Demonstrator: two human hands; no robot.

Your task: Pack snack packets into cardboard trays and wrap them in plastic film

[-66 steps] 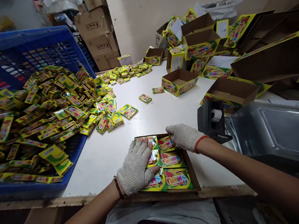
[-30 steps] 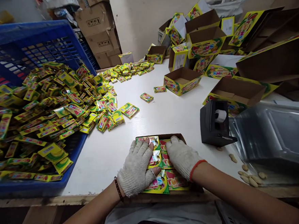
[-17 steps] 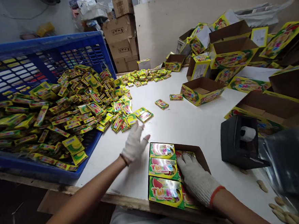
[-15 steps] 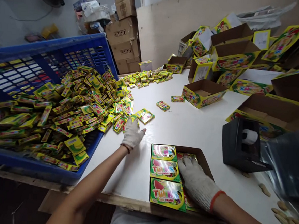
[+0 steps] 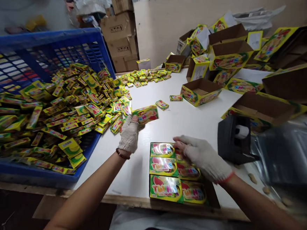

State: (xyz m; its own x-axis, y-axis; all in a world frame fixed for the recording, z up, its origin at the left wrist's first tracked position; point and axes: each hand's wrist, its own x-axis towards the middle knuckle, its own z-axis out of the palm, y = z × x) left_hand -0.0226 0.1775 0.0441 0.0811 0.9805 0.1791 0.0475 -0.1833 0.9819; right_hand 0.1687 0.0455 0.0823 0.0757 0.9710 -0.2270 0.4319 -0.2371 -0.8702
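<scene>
My left hand (image 5: 129, 136), in a white knitted glove with bare fingertips, grips a yellow-green candy box (image 5: 146, 114) marked with bright lettering, raised at the edge of the pile. My right hand (image 5: 202, 155), gloved the same way, hovers over the display carton (image 5: 212, 196). Its fingers are half bent and a little apart, with nothing visible in them. Inside the carton, several "TWINS" boxes (image 5: 165, 188) lie flat in two columns; the right hand partly hides the far one on the right. A dark strip of carton floor shows along the right side.
A blue crate (image 5: 89, 159) on the left spills small boxes (image 5: 75, 106) onto the white table (image 5: 128, 173). Two loose boxes (image 5: 162, 104) lie mid-table. Open display cartons (image 5: 201, 92) crowd the back right, near a black tape dispenser (image 5: 230, 141) and clear plastic (image 5: 284, 152).
My left hand has picked up a candy box from beside the pile. My right hand has risen from the carton's right column, where boxes now show. The view has shifted slightly.
</scene>
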